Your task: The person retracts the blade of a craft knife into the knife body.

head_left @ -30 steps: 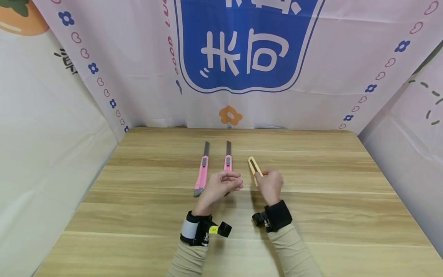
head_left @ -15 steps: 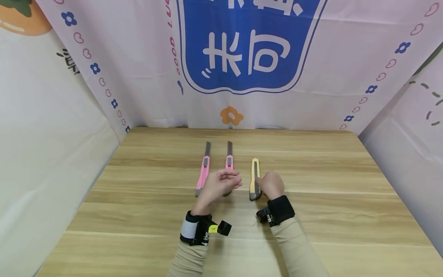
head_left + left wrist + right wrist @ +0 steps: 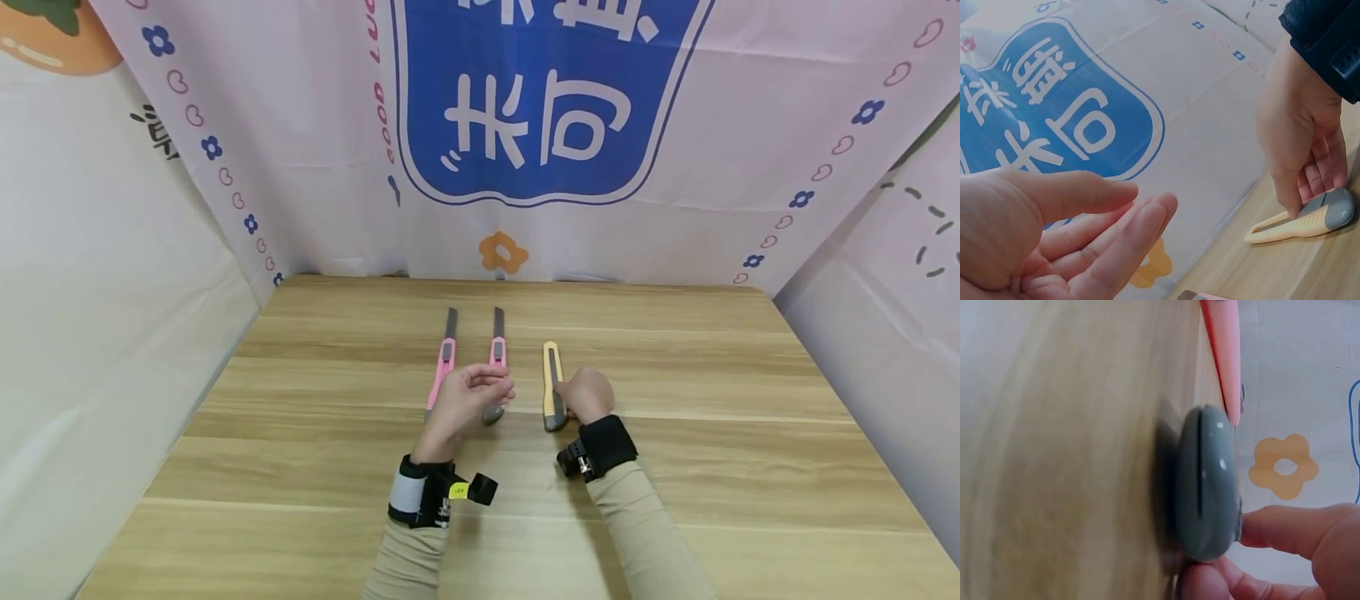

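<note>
My right hand (image 3: pixel 588 396) pinches the side of a yellow box cutter (image 3: pixel 551 367) near its grey end, thumb on top and fingertips at its lower edge. This cutter lies on or just over the table, and no blade shows beyond its far tip. In the right wrist view its rounded grey end cap (image 3: pixel 1207 481) is close up. My left hand (image 3: pixel 465 408) hovers with relaxed fingers and holds nothing. Beneath and beside it are two pink box cutters: the left pink cutter (image 3: pixel 444 358) and the middle pink cutter (image 3: pixel 497 350), both with blades out and partly hidden by that hand.
The wood-grain table (image 3: pixel 712 433) meets a white printed cloth (image 3: pixel 322 167) at its back edge. More cloth hangs along both sides. Each wrist wears a black strap with a small camera, such as the left camera (image 3: pixel 482 489).
The yellow box cutter has gone from tilted and slanting to nearly flat and straight, with its grey end now showing. My right hand shifted only slightly; my left hand stayed almost in place.
</note>
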